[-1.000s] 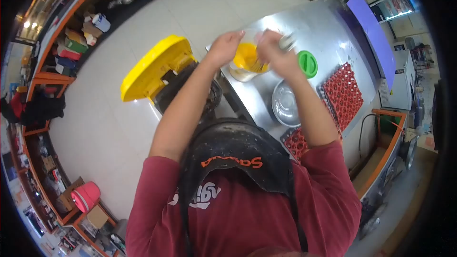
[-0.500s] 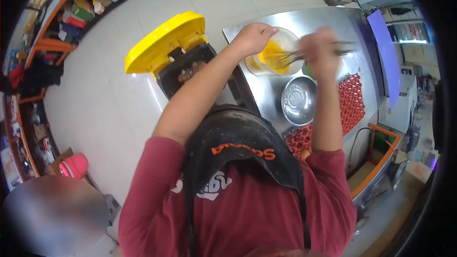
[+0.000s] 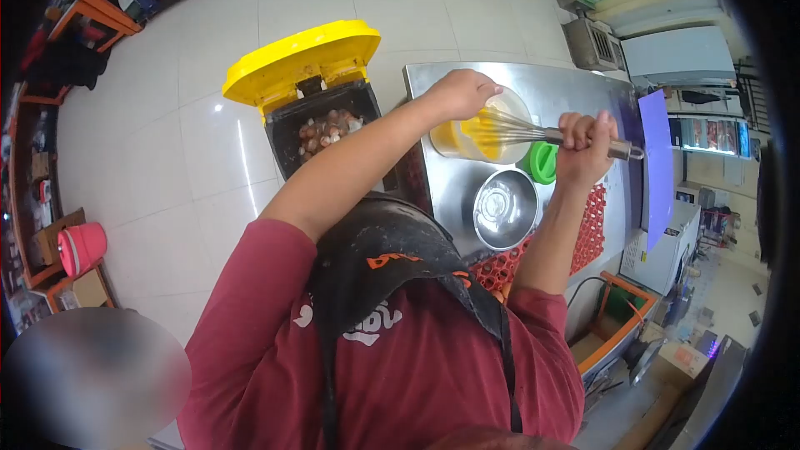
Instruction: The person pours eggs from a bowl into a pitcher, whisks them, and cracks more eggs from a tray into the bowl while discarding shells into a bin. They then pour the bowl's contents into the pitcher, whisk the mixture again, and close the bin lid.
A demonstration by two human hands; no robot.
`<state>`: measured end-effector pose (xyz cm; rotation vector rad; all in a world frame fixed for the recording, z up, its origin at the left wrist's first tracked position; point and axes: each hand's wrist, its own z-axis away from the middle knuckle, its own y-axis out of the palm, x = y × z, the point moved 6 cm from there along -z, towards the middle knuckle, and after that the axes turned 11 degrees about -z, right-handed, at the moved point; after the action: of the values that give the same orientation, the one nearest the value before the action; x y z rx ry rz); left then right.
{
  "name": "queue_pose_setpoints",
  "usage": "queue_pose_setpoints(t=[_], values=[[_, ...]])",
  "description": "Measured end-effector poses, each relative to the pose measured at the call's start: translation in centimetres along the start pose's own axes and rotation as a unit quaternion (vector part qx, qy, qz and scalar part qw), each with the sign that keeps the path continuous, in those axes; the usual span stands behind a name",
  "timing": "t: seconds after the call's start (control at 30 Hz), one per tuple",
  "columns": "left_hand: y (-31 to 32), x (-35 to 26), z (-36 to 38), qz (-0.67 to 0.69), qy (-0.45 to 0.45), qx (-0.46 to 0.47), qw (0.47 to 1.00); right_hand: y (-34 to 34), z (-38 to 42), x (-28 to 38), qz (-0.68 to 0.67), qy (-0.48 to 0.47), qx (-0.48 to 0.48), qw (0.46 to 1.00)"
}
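My right hand (image 3: 587,146) is wrapped round the metal handle of a balloon whisk (image 3: 543,135). The whisk's wires reach into a translucent plastic tub (image 3: 447,143) with yellow liquid (image 3: 486,132), which looks like beaten egg, and yellow coats them. At the tub's far rim, my left hand (image 3: 467,93) is closed, thumb and fingers gripping the edge. Close to the tub are a green lid or container (image 3: 543,163) and a shiny metal bowl (image 3: 506,210). Red plastic egg trays (image 3: 588,229) lie nearer to me.
Everything stands on a stainless steel table (image 3: 546,87). Left of it is a black bin with its yellow lid (image 3: 302,57) raised and eggshells (image 3: 327,131) inside. A purple panel (image 3: 658,167) stands along the right side. Shelves (image 3: 100,12) and a pink container (image 3: 82,248) are at far left.
The right hand and whisk have moved from a blurred stirring stroke to a steadier, lower position. The left hand stays on the tub. The camera view has shifted.
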<state>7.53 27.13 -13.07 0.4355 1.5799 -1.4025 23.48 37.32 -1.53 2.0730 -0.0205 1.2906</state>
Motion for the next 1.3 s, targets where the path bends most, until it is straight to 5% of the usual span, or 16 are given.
queue_pose_setpoints(t=[0.03, 0.07, 0.13, 0.27, 0.33, 0.5, 0.53, 0.6, 0.77, 0.83, 0.93, 1.03, 1.2, 1.23, 1.3], values=[[-1.3, -1.1, 0.8, 0.013, -0.01, -0.01, 1.0, -0.8, -0.3, 0.3, -0.014, -0.002, -0.042, 0.999], [-2.0, -1.9, 1.3, 0.023, -0.015, -0.014, 1.0, 0.5, 1.3, -2.0, 0.216, -0.024, -0.042, 0.975], [-1.7, -2.0, 0.9, 0.019, 0.001, -0.037, 0.999, 1.2, 2.4, -3.5, 0.353, -0.037, -0.049, 0.934], [-1.5, -1.6, 1.1, 0.024, 0.002, -0.036, 0.999, -1.2, -0.8, 0.7, 0.004, -0.013, -0.024, 1.0], [-1.2, -1.3, 0.4, 0.004, 0.019, -0.044, 0.999, -4.4, 1.1, -3.0, 0.18, -0.067, -0.158, 0.969], [-0.8, -1.3, 1.1, -0.001, 0.008, -0.038, 0.999, -0.6, -0.1, 1.2, 0.029, -0.075, -0.091, 0.993], [-0.9, -1.5, 0.9, -0.015, 0.003, -0.039, 0.999, -0.9, 1.1, -2.8, 0.245, -0.056, -0.198, 0.947], [-0.8, -1.8, 0.0, -0.026, 0.03, -0.026, 0.999, -1.8, 3.5, -5.8, 0.41, -0.027, -0.289, 0.865], [-1.8, -2.4, 1.3, -0.063, 0.022, -0.055, 0.996, -2.5, 2.4, -2.0, 0.196, -0.015, -0.155, 0.968], [-0.6, -2.3, 0.9, -0.101, 0.064, -0.087, 0.989, 0.2, 3.9, -3.4, 0.295, 0.007, -0.067, 0.953], [-0.4, -2.8, 1.4, -0.122, 0.053, -0.031, 0.991, 0.7, 1.3, 2.9, 0.053, -0.04, -0.043, 0.997], [-0.6, -3.7, 1.2, -0.161, 0.041, -0.019, 0.986, 0.6, 4.0, -3.6, 0.32, 0.057, -0.029, 0.945], [-0.1, -2.1, 0.9, -0.14, 0.058, -0.033, 0.988, 0.3, 1.5, 1.8, 0.096, -0.041, -0.049, 0.993], [-0.4, -2.3, 0.6, -0.14, 0.06, -0.037, 0.988, -0.8, 2.6, -0.5, 0.223, -0.033, -0.081, 0.971], [0.1, -2.9, 0.3, -0.166, 0.077, -0.037, 0.982, -5.0, 4.1, -4.6, 0.097, 0.114, -0.106, 0.983]])
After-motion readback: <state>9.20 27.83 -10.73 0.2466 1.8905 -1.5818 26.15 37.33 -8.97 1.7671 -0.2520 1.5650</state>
